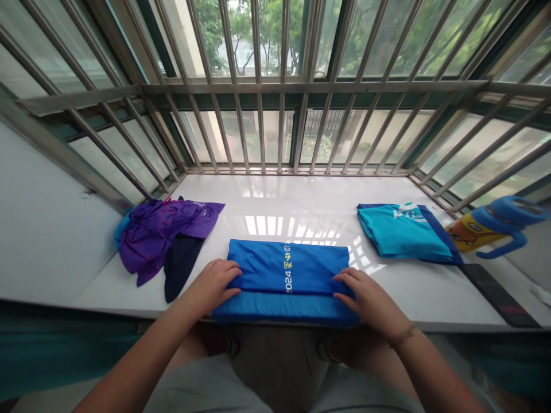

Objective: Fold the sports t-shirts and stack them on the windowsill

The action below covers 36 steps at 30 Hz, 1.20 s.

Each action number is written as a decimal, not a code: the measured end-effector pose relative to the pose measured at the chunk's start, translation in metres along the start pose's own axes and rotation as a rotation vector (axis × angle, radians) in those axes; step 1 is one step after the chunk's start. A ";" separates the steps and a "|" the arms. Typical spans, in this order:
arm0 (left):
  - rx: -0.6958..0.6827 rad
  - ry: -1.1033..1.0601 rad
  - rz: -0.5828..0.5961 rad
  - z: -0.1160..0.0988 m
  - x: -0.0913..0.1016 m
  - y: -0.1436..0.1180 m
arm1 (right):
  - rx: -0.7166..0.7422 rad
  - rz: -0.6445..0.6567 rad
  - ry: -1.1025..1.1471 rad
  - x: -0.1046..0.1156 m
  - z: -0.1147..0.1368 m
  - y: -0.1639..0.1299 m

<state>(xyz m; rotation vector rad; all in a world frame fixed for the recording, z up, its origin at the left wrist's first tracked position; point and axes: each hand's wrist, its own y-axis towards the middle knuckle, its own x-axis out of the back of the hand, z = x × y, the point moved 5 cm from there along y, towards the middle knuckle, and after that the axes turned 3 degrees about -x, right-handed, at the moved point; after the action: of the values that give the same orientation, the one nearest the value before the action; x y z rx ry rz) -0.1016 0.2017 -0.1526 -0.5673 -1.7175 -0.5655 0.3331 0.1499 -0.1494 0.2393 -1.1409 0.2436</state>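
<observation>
A blue shirt [262,269], folded into a long flat strip, lies along the near edge of the white sill in front of me. White and yellow print with "2024" runs across its upper layer, and a lighter blue layer shows below. My left hand [217,282] holds the strip's left end, fingertips on the upper layer and thumb by the fold line. At the right end, my right hand [361,295] has hold of it in the same way, fingers curled over the cloth. The undersides of both grips are hidden.
Left on the white sill [275,201] lies a loose heap of purple clothing [159,235] with a dark piece [183,267]. To the right are a folded turquoise garment [404,232], a blue-handled bottle [486,226] and a flat black strip [499,295]. Metal window bars [279,89] enclose the sill.
</observation>
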 end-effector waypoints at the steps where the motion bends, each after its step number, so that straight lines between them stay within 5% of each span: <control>1: -0.016 0.008 0.016 0.000 -0.001 0.003 | 0.001 0.040 -0.041 -0.001 -0.001 0.003; 10: -0.012 -0.019 0.009 0.008 -0.021 -0.009 | -0.007 0.127 -0.101 -0.002 0.006 -0.010; 15: 0.042 -0.124 0.001 0.015 -0.010 -0.006 | -0.200 0.159 -0.160 0.000 -0.015 -0.012; 22: 0.139 -0.057 -0.087 0.053 0.005 0.060 | -0.175 0.023 -0.326 0.017 -0.024 0.049; 31: 0.224 -0.193 0.353 0.093 -0.005 0.123 | -0.191 0.255 -0.226 0.009 -0.050 0.108; 36: 0.264 -0.310 0.191 0.108 0.026 0.146 | -0.213 0.102 -0.250 0.039 -0.062 0.138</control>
<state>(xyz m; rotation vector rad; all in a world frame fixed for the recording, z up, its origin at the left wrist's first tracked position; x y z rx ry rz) -0.0930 0.3846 -0.1386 -0.6432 -1.9636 -0.1137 0.3589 0.3027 -0.1291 0.0223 -1.4180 0.1829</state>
